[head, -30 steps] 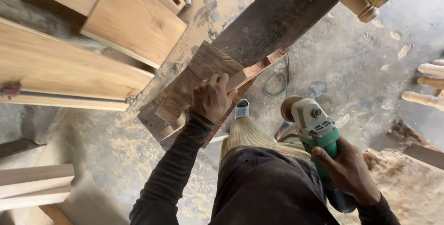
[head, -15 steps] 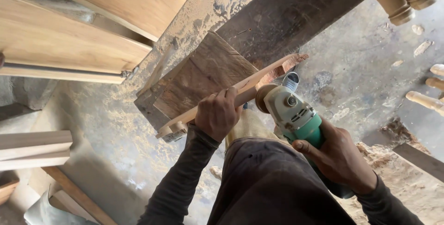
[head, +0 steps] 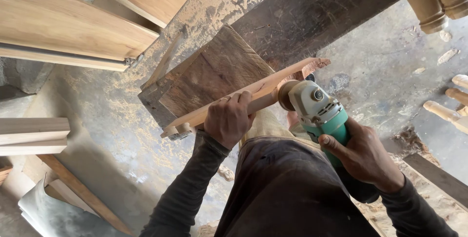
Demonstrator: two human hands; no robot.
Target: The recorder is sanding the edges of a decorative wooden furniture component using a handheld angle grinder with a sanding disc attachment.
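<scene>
A pale wooden strip [head: 253, 94] is lying slanted across a dark block. A green-and-grey grinder [head: 319, 115] is apparently touching its edge.

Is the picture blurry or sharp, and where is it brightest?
Head view: mostly sharp; the left hand gripping the pale curved wooden strip and the right hand on the green-and-grey angle grinder look crisp; soft daylight, brightest on the sawdusty concrete floor; no glare.

One head-worn camera looks steeply down from close above, over the person's lap, toward the sawdust-strewn floor [head: 112, 120] ahead.
</scene>
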